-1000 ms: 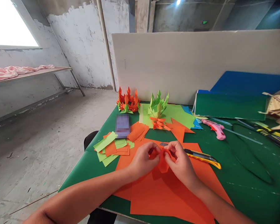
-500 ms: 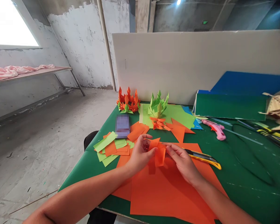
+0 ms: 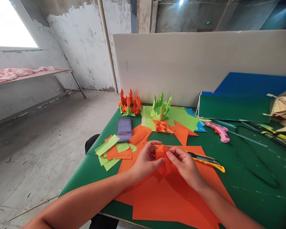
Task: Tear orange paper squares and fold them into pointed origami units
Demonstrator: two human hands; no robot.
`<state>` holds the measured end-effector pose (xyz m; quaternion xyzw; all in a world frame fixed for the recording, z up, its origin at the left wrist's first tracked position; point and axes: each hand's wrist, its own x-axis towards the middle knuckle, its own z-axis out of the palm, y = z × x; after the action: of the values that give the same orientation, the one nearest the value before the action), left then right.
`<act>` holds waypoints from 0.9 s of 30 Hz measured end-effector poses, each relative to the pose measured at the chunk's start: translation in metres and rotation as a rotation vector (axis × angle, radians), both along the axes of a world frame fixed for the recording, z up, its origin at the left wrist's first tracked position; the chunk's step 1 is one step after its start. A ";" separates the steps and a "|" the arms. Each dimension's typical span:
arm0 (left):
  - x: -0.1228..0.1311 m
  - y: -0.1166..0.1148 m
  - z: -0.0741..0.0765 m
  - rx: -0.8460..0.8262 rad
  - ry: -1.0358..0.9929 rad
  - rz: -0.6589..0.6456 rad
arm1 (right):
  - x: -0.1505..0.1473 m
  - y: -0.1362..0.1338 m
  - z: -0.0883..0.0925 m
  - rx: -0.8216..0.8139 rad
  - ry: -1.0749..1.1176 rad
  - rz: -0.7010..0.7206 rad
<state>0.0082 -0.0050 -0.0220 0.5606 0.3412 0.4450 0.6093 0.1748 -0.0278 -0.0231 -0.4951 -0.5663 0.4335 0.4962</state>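
Between my two hands is a small folded piece of orange paper (image 3: 161, 152), held above large orange sheets (image 3: 171, 200) on the green table. My left hand (image 3: 149, 159) grips its left side, thumb in front and fingers behind. My right hand (image 3: 184, 163) pinches its right edge between thumb and fingertips. Just behind my right hand lies a yellow and black utility knife (image 3: 207, 160). To the left are cut green and orange paper pieces (image 3: 113, 151) in a loose pile. Small folded orange pieces (image 3: 160, 126) lie beyond my hands.
A phone (image 3: 125, 128) lies left of centre. At the back stand an orange folded-paper crown (image 3: 130, 103) and a green folded-paper one (image 3: 161, 108). A pink glue gun (image 3: 219, 131) with a dark cable lies right. A white board (image 3: 181, 66) rises behind the table.
The orange paper has been turned and pressed closer together between my fingers. My right thumb has moved onto its front, and my left hand sits slightly lower.
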 end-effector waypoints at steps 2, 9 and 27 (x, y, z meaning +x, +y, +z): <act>-0.001 -0.001 0.004 -0.068 -0.018 -0.038 | 0.001 0.000 0.000 0.006 -0.011 0.006; 0.000 0.001 0.009 -0.147 0.063 -0.033 | 0.001 -0.004 0.004 0.044 -0.072 0.038; 0.000 0.002 -0.008 -0.025 0.219 -0.054 | 0.001 -0.005 0.002 0.070 -0.076 0.018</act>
<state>0.0084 -0.0031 -0.0300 0.6073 0.3962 0.3600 0.5870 0.1754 -0.0331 -0.0214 -0.4885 -0.6041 0.3987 0.4873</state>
